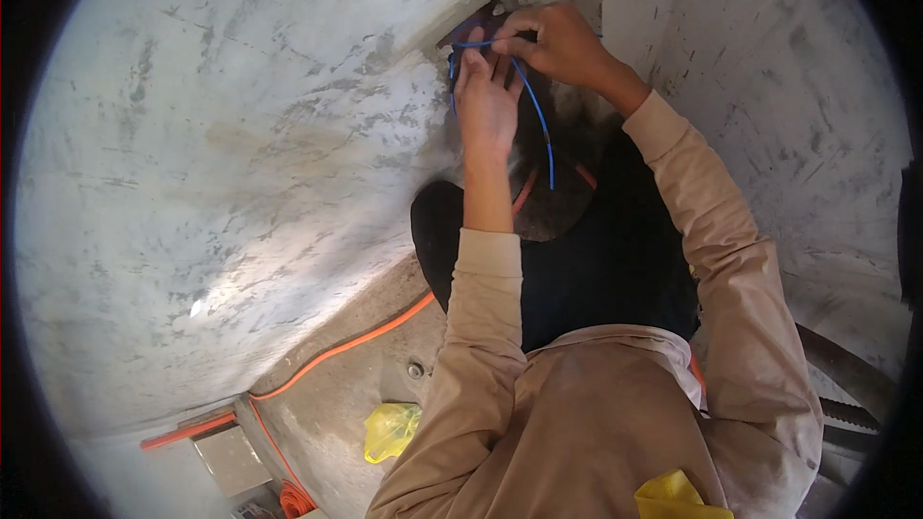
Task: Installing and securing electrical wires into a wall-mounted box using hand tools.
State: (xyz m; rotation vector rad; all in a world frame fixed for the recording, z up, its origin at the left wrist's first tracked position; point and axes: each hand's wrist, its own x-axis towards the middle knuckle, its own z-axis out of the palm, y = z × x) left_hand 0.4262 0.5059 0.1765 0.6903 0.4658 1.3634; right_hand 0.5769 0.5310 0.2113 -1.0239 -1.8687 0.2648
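The right hand [561, 46] pinches the blue wire [478, 43] — running sideways across the left hand [489, 113], whose grip I cannot tell.

Grey floor [332, 394] with orange tubing [386, 329], a crumpled yellow bag [391, 432] and a small round object [415, 369] on it.

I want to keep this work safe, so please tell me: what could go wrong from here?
The blue wire could slip, since the right hand seems only to pinch it with the fingertips. Its loose end, hanging down, might snag. The orange tube, lying on the floor near the wall, could trip someone.
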